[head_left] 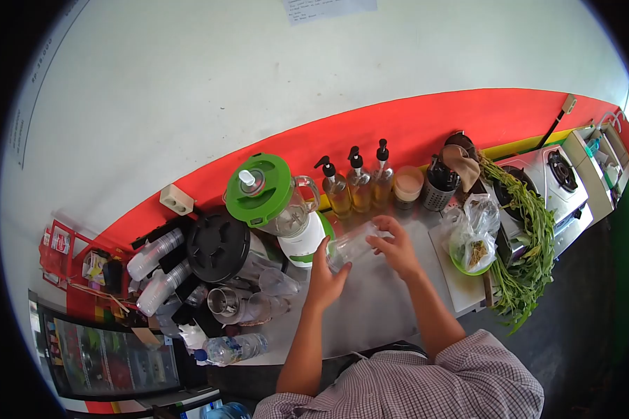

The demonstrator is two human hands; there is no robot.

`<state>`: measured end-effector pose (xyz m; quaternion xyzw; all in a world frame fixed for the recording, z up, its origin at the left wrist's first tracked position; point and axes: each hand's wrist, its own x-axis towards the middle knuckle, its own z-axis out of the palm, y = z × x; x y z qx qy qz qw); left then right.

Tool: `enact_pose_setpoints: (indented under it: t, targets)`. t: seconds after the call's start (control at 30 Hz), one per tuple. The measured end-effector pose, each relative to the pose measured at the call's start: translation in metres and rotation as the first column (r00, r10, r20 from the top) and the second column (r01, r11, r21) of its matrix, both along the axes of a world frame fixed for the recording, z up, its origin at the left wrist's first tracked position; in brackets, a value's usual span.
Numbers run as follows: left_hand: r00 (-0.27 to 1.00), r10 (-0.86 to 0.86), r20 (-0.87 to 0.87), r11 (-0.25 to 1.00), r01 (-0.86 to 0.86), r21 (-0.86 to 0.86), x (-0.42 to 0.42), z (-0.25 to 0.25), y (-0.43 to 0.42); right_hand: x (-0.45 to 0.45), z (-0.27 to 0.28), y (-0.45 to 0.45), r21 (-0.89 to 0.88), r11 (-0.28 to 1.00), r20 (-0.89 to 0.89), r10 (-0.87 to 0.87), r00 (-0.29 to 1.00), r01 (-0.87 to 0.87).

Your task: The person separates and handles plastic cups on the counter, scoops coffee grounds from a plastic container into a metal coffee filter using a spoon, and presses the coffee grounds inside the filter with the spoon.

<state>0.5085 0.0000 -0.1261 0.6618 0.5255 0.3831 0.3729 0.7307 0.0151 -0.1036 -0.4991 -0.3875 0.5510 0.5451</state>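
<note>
A clear plastic cup (351, 246) is held tilted on its side between my two hands, above the metal counter (370, 307). My left hand (323, 276) grips its left end, with the thumb along the lower side. At the other end my right hand (395, 250) has its fingers curled round the cup. Just behind my left hand stands a blender with a green lid (260, 190) and a white base (302, 241). Pump bottles (360, 190) of amber liquid stand beyond the cup, against the red wall band.
Left are stacked plastic cups (162, 288), a black-lidded container (219, 246), a metal cup (223, 303) and a water bottle (236, 349). On the right are a utensil holder (440, 185), a plastic bag (480, 220) in a green bowl, leafy greens (531, 244) and a gas stove (573, 202).
</note>
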Motion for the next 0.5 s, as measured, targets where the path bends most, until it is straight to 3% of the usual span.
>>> enact_pose_setpoints:
  t: [0.03, 0.1, 0.23, 0.3, 0.5]
  targets:
    - [1.000, 0.008, 0.000, 1.000, -0.008, -0.007, 0.001, 0.009, -0.010, 0.008, 0.001, -0.005, -0.007, 1.000, 0.000, 0.008, 1.000, -0.008]
    - [0.916, 0.088, 0.392, 0.979, -0.008, -0.201, 0.009, 0.043, -0.034, 0.020, 0.001, -0.014, 0.000, 0.995, -0.155, 0.098, 0.983, -0.099]
    - [0.916, 0.083, 0.392, 0.990, -0.032, -0.135, -0.001, 0.073, -0.059, 0.023, 0.015, -0.032, -0.018, 0.982, -0.311, 0.174, 0.934, -0.189]
    - [0.964, 0.034, 0.265, 0.998, -0.022, -0.051, -0.009, 0.091, -0.068, 0.021, 0.023, -0.038, 0.043, 0.970, -0.428, 0.235, 0.873, -0.241]
    - [0.991, 0.050, 0.122, 0.991, -0.064, 0.114, -0.031, 0.116, -0.091, 0.013, 0.057, -0.060, 0.163, 0.941, -0.388, 0.337, 0.858, -0.296]
